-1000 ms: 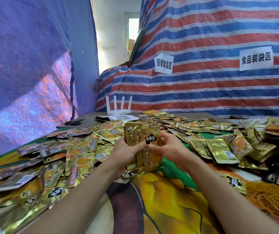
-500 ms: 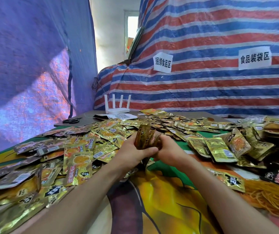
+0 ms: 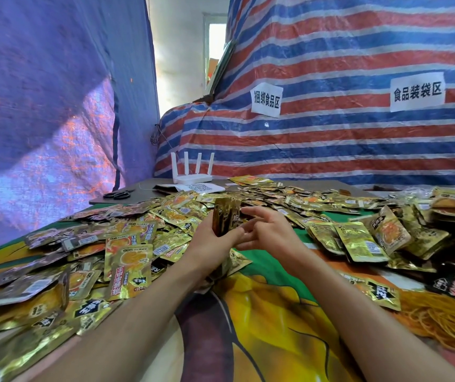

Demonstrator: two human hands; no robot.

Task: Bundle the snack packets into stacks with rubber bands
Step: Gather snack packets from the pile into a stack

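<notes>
Gold-foil snack packets form a small upright stack (image 3: 226, 220) held in the person's left grip (image 3: 209, 242). The thumb and fingers curl round its lower half, so its bottom edge is hidden behind the palm. Blur leaves the print on the stack unreadable.

The right grip (image 3: 266, 232) hangs just beside the stack on its right, fingers spread and loosely extended, with nothing visible in it. Its index fingertip reaches the stack's upper corner, but whether it touches cannot be told.

Both are raised above a desk (image 3: 275, 312) covered by a green and yellow printed cloth. Loose packets (image 3: 127, 252) of the same gold foil lie heaped across the left, back and right of the desk, overlapping so that most are partly covered. A tangle of yellow-orange rubber bands (image 3: 446, 321) lies at the near right, cut off by the frame edge.

At the far end stand a white four-antenna router (image 3: 191, 177) and black scissors (image 3: 119, 194), against a red, white and blue striped tarpaulin (image 3: 358, 147).
</notes>
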